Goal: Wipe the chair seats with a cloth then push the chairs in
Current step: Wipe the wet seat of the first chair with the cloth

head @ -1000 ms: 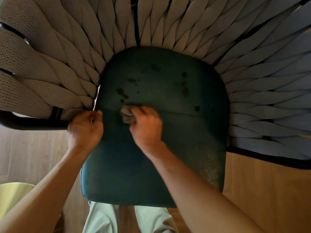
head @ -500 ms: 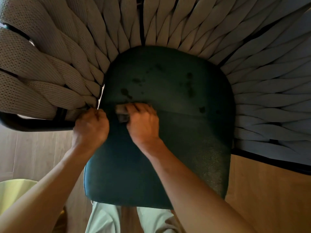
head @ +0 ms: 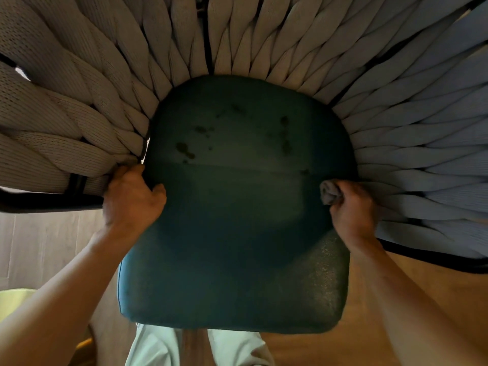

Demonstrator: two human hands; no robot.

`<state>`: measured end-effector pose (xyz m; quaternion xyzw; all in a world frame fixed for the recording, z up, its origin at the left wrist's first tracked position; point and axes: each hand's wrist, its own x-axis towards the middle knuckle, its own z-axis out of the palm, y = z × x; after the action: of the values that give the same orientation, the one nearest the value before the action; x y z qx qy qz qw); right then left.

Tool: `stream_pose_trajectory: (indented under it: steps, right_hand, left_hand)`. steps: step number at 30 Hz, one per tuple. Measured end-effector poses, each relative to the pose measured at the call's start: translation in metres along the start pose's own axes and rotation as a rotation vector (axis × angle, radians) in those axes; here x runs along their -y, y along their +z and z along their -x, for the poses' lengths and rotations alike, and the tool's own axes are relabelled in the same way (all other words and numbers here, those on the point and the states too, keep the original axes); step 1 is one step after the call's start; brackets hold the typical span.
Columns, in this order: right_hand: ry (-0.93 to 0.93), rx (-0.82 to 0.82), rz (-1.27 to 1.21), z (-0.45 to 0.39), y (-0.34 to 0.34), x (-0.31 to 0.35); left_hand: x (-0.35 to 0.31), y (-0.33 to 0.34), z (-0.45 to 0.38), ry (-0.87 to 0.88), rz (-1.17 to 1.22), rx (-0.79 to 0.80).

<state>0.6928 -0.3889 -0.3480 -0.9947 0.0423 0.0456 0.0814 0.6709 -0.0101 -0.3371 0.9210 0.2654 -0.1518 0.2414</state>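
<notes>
A dark teal chair seat cushion [head: 237, 233] fills the middle of the view, with several dark spots on its far half. A fan of woven grey straps [head: 105, 75] forms the chair's back and sides around it. My left hand [head: 130, 199] grips the cushion's left edge, thumb on top. My right hand [head: 352, 207] is at the cushion's right edge and grips a bunched grey cloth [head: 330, 192], which touches the seat there.
The chair's black frame tube [head: 39, 202] runs out to the left below the straps. Wooden floor [head: 396, 299] shows on both sides. A pale yellow round object [head: 13, 302] sits at the lower left. My light trousers [head: 198, 347] are below the cushion's front edge.
My right hand has swept the cloth from the left part of the seat across to its right edge. The left hand has kept its grip on the left edge.
</notes>
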Motion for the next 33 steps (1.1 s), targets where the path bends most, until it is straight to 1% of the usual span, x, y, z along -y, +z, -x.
stream_pose_trajectory:
  steps: [3,5,7,12,17,22,25,28,31,33]
  right_hand:
    - [0.095,-0.045,-0.046,-0.001,0.0,-0.006]
    - [0.159,-0.09,-0.106,0.001,0.002,0.003]
    - [0.178,-0.128,-0.174,0.002,0.006,0.017]
    - [0.023,-0.148,-0.188,0.005,0.022,0.068]
    - [-0.138,-0.17,-0.253,0.008,0.039,0.152]
    - [-0.247,-0.12,-0.377,0.009,0.054,0.244]
    - [-0.302,-0.065,-0.403,0.006,0.057,0.288]
    - [-0.317,-0.013,-0.394,-0.001,0.059,0.304]
    - [-0.416,-0.017,-0.346,-0.002,0.059,0.294]
    - [-0.443,-0.041,-0.318,-0.002,0.056,0.278]
  left_hand:
    - [0.001,-0.001,0.0,-0.034,0.051,0.003]
    - [-0.001,0.0,0.001,-0.043,0.055,0.002]
    - [-0.003,0.0,0.001,-0.055,0.055,0.001]
    - [-0.002,-0.002,0.001,-0.063,0.076,0.011]
    - [-0.002,-0.003,0.0,-0.086,0.159,0.017]
    - [0.002,-0.005,-0.003,-0.169,0.286,0.026]
    - [0.006,-0.004,-0.002,-0.191,0.347,0.038]
    - [0.007,-0.004,0.0,-0.193,0.363,0.048]
    - [0.006,-0.002,0.001,-0.2,0.32,0.037]
    - [0.005,-0.002,0.001,-0.201,0.303,0.022]
